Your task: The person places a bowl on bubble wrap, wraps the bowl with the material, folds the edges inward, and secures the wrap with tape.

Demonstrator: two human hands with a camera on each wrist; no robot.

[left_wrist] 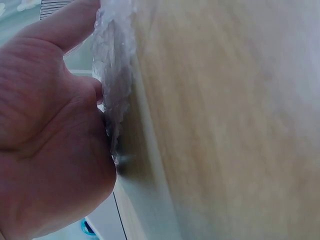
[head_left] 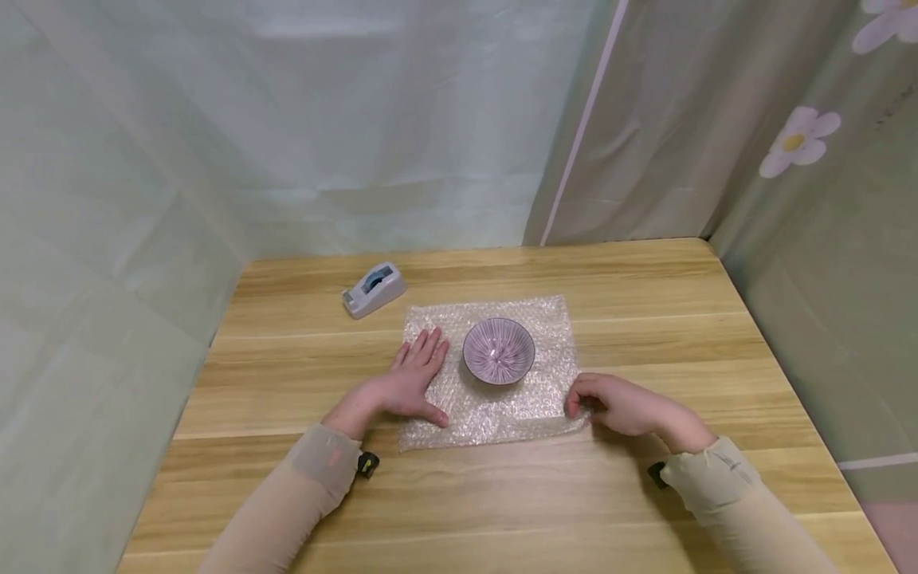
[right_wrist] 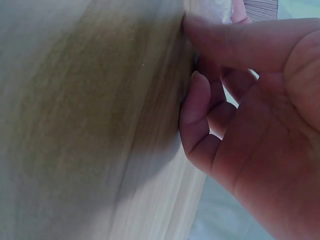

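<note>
A small bowl (head_left: 498,351) with purple stripes stands upright on a sheet of bubble wrap (head_left: 488,429) laid flat on the table. My left hand (head_left: 410,387) rests on the sheet's left side with its fingers spread, left of the bowl. In the left wrist view the bubble wrap (left_wrist: 116,70) shows beside the thumb and palm. At the sheet's near right corner, my right hand (head_left: 620,402) pinches the edge with curled fingers. The right wrist view has only a bit of bubble wrap (right_wrist: 222,9) showing, beyond the thumb; the fingertips are at the tabletop.
A pale tape dispenser (head_left: 374,290) with a blue core sits behind the left hand, off the sheet. The wooden table (head_left: 681,319) ends at hanging curtains (head_left: 402,159) at the back and both sides.
</note>
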